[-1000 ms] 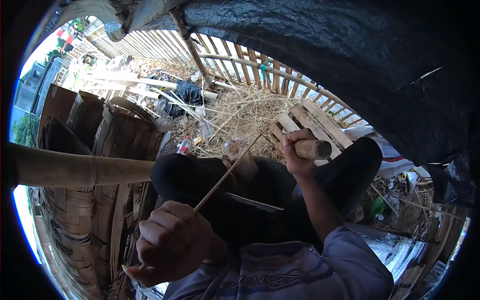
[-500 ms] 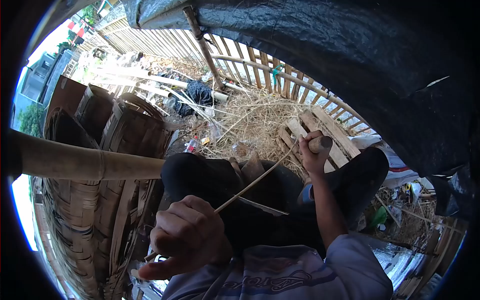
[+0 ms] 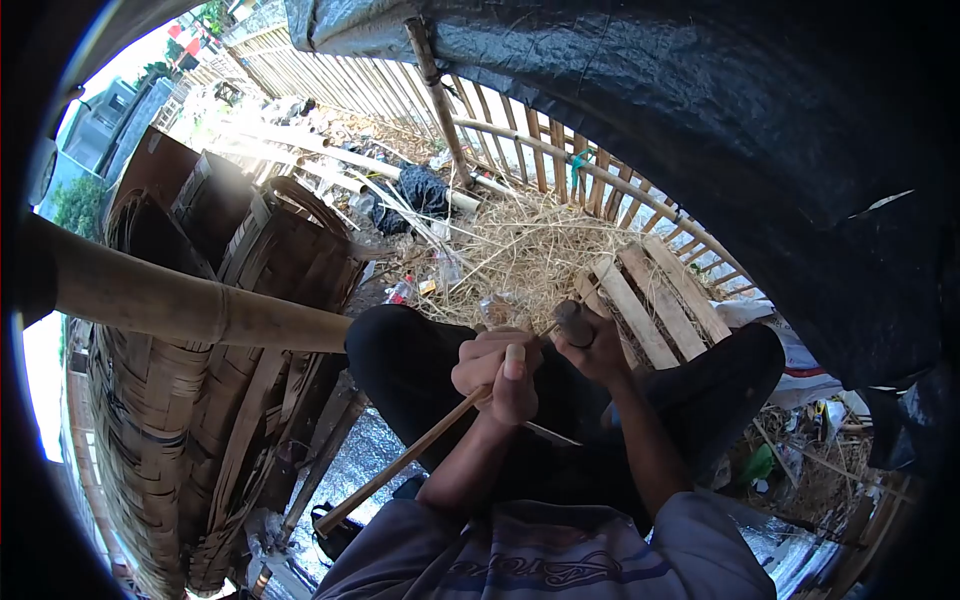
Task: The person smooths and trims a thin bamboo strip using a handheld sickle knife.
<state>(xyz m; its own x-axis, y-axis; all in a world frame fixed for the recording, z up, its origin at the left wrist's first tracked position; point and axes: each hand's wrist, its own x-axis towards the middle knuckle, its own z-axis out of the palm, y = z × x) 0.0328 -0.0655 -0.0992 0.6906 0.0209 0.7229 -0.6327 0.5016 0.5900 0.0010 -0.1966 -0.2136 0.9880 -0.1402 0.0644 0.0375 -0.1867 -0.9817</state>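
My left hand (image 3: 500, 372) is closed around a thin bamboo stick (image 3: 405, 455) above my lap. The stick's long end slants down to the lower left, past my forearm, and its far end reaches toward my right hand. My right hand (image 3: 598, 348) grips a tool by its thick, round-ended wooden handle (image 3: 573, 322); the working part is hidden. Both hands are close together, over my crossed legs in dark trousers (image 3: 700, 385). A narrow pale sliver (image 3: 552, 435) shows on my lap below the hands; I cannot tell what it is.
A thick bamboo pole (image 3: 210, 310) juts in from the left, beside rolled woven bamboo panels (image 3: 165, 440). Ahead are wooden slats (image 3: 650, 300), straw (image 3: 530, 235) and a bamboo fence (image 3: 500, 130). Black tarpaulin (image 3: 740, 130) hangs overhead at right.
My left hand has moved up and right along the stick, from near my body to beside my right hand. My right hand has come slightly left and down, still gripping the handle.
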